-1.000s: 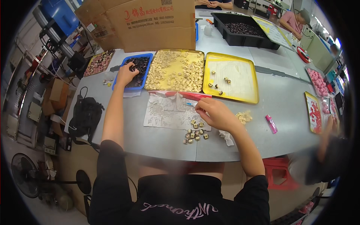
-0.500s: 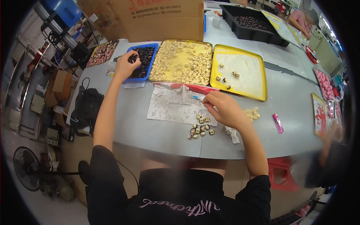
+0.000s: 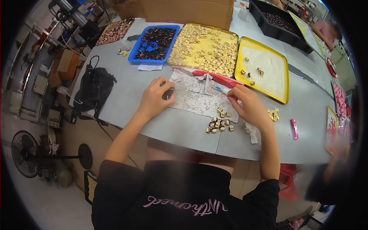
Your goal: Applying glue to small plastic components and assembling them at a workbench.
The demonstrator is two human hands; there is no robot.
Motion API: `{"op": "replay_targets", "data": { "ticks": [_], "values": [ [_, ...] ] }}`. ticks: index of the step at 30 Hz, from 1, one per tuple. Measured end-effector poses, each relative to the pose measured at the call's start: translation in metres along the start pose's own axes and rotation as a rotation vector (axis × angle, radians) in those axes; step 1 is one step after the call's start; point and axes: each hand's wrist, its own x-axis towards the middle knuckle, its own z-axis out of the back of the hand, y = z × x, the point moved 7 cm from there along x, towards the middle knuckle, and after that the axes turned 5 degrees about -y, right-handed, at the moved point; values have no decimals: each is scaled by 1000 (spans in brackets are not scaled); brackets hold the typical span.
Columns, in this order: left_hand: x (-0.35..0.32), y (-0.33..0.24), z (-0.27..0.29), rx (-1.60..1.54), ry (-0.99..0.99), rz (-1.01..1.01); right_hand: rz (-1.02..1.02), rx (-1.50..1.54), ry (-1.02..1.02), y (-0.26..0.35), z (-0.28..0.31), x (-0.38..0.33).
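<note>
— What did the hands have at that moment?

— The left hand (image 3: 155, 100) was curled around a few small dark pieces (image 3: 167, 93), pinching them against the patterned sheet (image 3: 197, 99) lying flat on the grey table (image 3: 126, 88). The right hand (image 3: 248, 106) rested bent on the sheet's right edge; whether its fingers pinched anything, I could not tell. A little heap of small cream and brown parts (image 3: 219, 123) lay just beside it.

— What might have gone wrong?

— That heap sat near the table's front edge, so I judged a sweep of the right wrist could knock parts to the floor.

— And the containers?

— Behind the sheet stood a blue tray (image 3: 155, 43) of dark pieces, a yellow tray (image 3: 205, 48) heaped with cream parts, and another yellow tray (image 3: 268, 76) almost bare. A long red packet (image 3: 218, 78) lay along the sheet's far edge, a small white label (image 3: 150, 67) before the blue tray, a pink marker (image 3: 294, 128) further right, and a brown cardboard box (image 3: 188, 13) at the back.
</note>
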Motion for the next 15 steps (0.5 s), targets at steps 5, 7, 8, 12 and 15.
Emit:
{"op": "replay_targets", "data": {
  "ticks": [5,7,8,12,15],
  "values": [
    [-4,5,-2,11,6,-10,-11,-21,20,-2,-4,1],
    [-4,6,-2,21,7,-25,-15,-32,28,-3,-6,1],
    [-4,6,-2,38,32,-18,-12,-30,21,-3,-6,1],
    [-2,2,1,73,48,-35,-23,-33,21,-5,-6,1],
    [-2,3,4,48,46,-43,-19,-36,15,-4,-4,2]
  ]
}}
